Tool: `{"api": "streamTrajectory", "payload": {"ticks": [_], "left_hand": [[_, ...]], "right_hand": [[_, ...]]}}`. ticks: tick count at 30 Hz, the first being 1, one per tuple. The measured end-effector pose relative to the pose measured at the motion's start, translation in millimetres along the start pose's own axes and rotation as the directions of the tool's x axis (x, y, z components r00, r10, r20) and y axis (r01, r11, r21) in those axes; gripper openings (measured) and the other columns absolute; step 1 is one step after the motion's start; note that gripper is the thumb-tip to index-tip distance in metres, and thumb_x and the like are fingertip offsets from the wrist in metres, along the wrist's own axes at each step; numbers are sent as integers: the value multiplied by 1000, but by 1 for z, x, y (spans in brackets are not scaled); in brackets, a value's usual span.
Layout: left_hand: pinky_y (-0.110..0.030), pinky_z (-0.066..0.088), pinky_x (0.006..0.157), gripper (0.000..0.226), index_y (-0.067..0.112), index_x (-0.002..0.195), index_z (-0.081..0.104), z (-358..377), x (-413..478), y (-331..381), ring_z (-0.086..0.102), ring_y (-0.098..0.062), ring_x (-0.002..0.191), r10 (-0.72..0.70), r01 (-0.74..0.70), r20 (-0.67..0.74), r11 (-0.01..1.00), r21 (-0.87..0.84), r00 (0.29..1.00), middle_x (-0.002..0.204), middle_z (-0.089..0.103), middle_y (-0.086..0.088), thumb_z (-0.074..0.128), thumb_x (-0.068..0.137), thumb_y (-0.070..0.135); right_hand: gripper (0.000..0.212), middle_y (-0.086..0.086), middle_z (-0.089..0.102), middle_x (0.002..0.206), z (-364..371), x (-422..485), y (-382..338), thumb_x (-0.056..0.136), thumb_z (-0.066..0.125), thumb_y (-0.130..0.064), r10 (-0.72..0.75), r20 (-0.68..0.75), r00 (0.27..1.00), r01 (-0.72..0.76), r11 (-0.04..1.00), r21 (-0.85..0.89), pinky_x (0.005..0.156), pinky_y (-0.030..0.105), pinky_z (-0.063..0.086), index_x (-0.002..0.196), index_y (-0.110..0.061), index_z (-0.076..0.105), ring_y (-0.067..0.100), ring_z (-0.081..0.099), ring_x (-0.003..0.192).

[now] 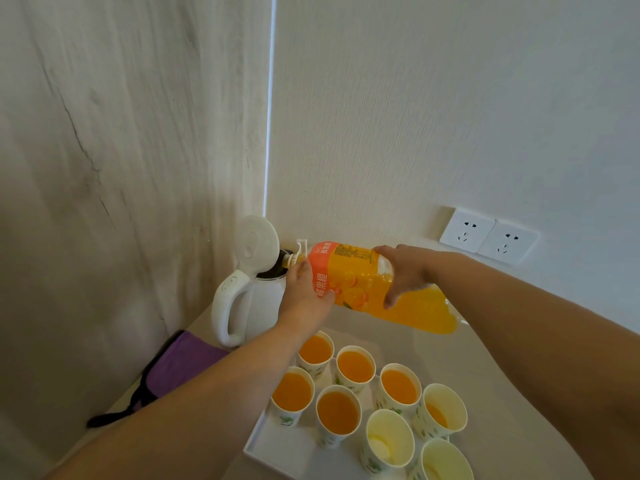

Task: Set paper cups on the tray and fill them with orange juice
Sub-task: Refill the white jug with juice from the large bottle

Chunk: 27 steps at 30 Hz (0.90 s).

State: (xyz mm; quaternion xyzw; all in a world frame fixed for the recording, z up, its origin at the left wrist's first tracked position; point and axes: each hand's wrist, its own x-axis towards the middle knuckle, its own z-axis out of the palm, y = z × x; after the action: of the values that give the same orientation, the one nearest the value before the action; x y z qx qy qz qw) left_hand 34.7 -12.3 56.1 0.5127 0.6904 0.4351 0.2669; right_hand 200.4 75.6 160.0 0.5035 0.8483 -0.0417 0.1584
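Observation:
A large orange juice bottle (pixel 363 282) lies almost level in the air, its uncapped neck pointing left over the open white kettle (pixel 256 306). My left hand (pixel 304 289) grips the bottle near its neck. My right hand (pixel 401 271) holds its middle from above. Below, a white tray (pixel 277 448) carries several paper cups. Several of them, such as one cup (pixel 337 412), are full of juice. One cup (pixel 440 410) holds only a little juice. Two cups (pixel 388 441) (pixel 441 462) look empty.
The kettle stands in the corner with its lid (pixel 258 245) flipped up. A purple cloth with a black strap (pixel 173 368) lies left of the tray. Two wall sockets (pixel 488 235) are on the right wall. The tray sits on a beige counter (pixel 485 358).

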Motion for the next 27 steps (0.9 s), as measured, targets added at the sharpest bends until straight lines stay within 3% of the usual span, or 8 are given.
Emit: {"api": "streamTrajectory", "payload": {"ticks": [21, 27], "left_hand": [[-41, 38, 109, 70, 21, 151, 21, 0, 0, 0, 35, -24, 136, 23, -23, -1, 1000, 0, 1000, 154, 18, 1, 58, 93, 31], [-36, 35, 108, 71, 23, 152, 20, 1, 1, 0, 32, -23, 139, 31, -30, -10, 999, 31, 999, 155, 19, -1, 59, 93, 36]], "right_hand": [[119, 10, 40, 139, 4, 1, 1, 58, 83, -52, 23, 7, 1000, -23, 1000, -3, 101, 44, 42, 150, -32, 9, 33, 44, 125], [119, 11, 39, 140, 3, 2, 1, 59, 83, -52, 20, 8, 1000, -20, 1000, -6, 101, 43, 42, 150, -32, 8, 33, 43, 126]]}}
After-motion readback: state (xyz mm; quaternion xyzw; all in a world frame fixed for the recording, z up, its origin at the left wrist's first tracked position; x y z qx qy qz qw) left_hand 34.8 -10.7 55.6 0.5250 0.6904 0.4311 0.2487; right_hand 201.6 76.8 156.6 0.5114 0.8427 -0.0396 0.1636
